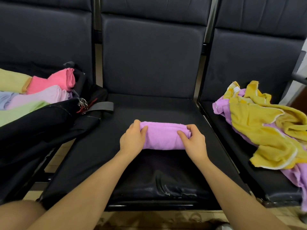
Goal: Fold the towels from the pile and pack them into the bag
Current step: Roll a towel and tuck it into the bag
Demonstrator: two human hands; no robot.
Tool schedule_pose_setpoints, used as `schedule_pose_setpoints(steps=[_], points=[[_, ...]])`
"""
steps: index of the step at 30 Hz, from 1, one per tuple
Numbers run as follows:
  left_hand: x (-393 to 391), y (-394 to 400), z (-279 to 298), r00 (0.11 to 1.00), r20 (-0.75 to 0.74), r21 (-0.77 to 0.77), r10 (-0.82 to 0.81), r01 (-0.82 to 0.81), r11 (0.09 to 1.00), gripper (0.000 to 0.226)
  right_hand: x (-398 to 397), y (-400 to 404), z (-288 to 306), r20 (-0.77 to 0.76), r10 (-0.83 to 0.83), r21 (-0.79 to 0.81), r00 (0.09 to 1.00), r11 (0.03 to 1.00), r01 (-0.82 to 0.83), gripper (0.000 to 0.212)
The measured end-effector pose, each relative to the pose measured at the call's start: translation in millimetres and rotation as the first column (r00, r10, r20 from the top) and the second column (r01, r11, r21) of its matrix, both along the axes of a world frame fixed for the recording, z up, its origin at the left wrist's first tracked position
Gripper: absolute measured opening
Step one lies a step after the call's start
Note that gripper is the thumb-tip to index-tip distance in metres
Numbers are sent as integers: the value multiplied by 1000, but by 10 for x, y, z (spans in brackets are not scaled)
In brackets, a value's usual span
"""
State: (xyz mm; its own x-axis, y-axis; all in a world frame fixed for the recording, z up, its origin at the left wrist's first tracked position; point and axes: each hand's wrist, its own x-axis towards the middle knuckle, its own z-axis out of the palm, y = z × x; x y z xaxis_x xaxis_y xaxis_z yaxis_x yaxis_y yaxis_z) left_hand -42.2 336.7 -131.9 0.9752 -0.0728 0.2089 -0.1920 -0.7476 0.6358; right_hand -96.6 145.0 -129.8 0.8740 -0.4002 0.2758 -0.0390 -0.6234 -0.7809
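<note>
So, way off to the left of the hands there's the black bag (54,118) lying open on the next seat, already stuffed with folded towels: a pink one (54,80), a pale pink one (41,97), a light green one (20,112) and a yellowish one (11,80) poking out the top.

Moving in, the left hand (132,140) has its thumb on top of the purple towel (163,136) and fingers curled round its left end. The towel itself sits between both hands on the middle black seat (149,105), bundled up into a fat little roll or fold, can't honestly say which. The right hand (194,141) pinches the roll's right end, thumb on top, fingers tucked behind.

Handling-wise this looks like thin terry, soft and floppy, weighs basically nothing, not slippery, nothing to break. The catch is it'll spring open if you let go of one end, so I'd keep hold at both ends, or scoop under the middle, when carrying it over to the bag.

Well out to the right of the grip is the unfolded pile (265,130) on the third seat, a yellow towel (259,118) tangled over more purple ones.
</note>
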Motion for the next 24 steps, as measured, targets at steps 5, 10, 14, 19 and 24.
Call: schedule_pose_setpoints(steps=[5, 10, 14, 19, 24], points=[[191, -132, -31, 993, 22, 34, 112, -113, 993, 30, 262, 64, 8, -118, -168, -170, 979, 974, 147, 30], [443, -129, -176, 987, 3, 222, 162, -159, 962, 33, 465, -49, -151, -249, -327, -465, 911, 866, 184, 60], [494, -113, -268, 991, 11, 318, 132, -128, 939, 38, 537, -94, -233, -241, -280, -512, 929, 850, 124, 67], [457, -125, -305, 992, 79, 396, 97, -120, 910, 39, 563, -102, -194, -308, -243, -520, 920, 852, 51, 61], [418, -125, -255, 990, 102, 530, 94, -134, 837, 48, 546, -45, -163, -319, -204, -470, 926, 882, 32, 51]])
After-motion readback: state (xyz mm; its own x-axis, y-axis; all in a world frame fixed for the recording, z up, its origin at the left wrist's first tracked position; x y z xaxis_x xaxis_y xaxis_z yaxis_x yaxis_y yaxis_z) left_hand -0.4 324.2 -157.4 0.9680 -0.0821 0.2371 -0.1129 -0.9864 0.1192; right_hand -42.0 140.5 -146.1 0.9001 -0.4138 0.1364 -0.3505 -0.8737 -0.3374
